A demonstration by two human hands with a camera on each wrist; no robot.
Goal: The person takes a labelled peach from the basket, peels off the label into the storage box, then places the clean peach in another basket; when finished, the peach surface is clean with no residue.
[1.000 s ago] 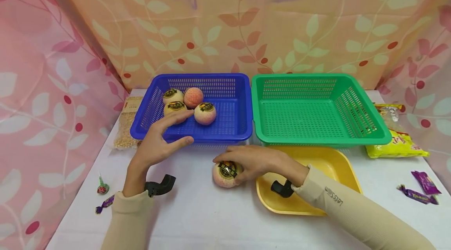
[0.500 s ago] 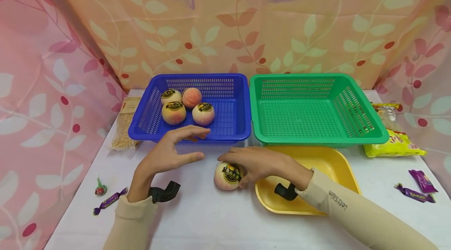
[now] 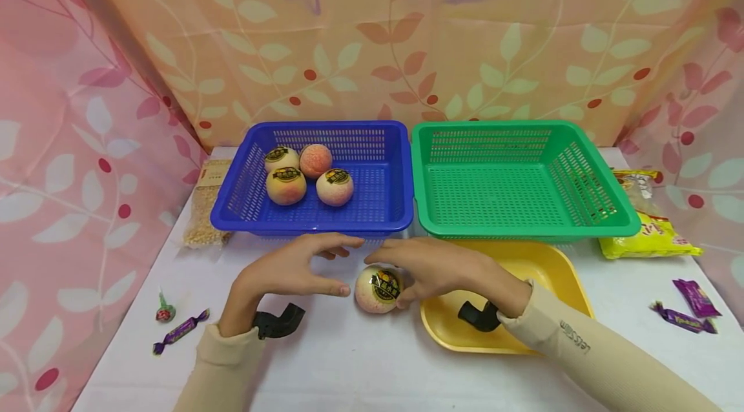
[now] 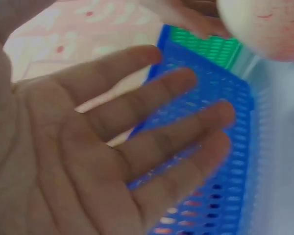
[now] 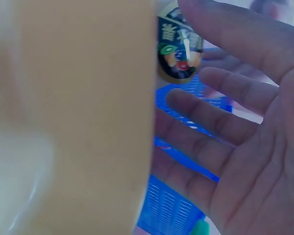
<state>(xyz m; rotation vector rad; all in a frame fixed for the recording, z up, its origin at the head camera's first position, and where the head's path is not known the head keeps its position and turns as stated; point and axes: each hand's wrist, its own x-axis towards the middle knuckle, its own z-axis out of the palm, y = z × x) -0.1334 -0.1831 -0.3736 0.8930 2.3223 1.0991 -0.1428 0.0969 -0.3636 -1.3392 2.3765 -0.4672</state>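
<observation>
The left hand (image 3: 290, 267) has its grip spread: in the head view the index finger reaches right over a wide gap, with the thumb lying lower and pointing at a labelled peach (image 3: 378, 291). The thumb tip is just beside the fruit's left side. The left wrist view shows the four fingers extended and fanned apart, with the peach beyond them, clear of those fingertips.

The right hand (image 3: 433, 265) also has its grip apart. Its fingers reach left past the far side of the peach, and the thumb comes down at the near right, its tip overlapping the fruit's edge; I cannot tell whether it presses there. In the right wrist view the fingers are loosely straight, some partly hidden by a pale yellowish surface.

The peach sits on the worktop (image 3: 349, 367) between the two hands, near the blue basket (image 3: 310, 227) and just left of the yellow tray (image 3: 572, 270). Its dark label faces up and toward the right. The right wrist is above the tray. Four peaches (image 3: 287, 187) lie in the left part of the blue basket; the green basket (image 3: 531, 231) stands to its right.
</observation>
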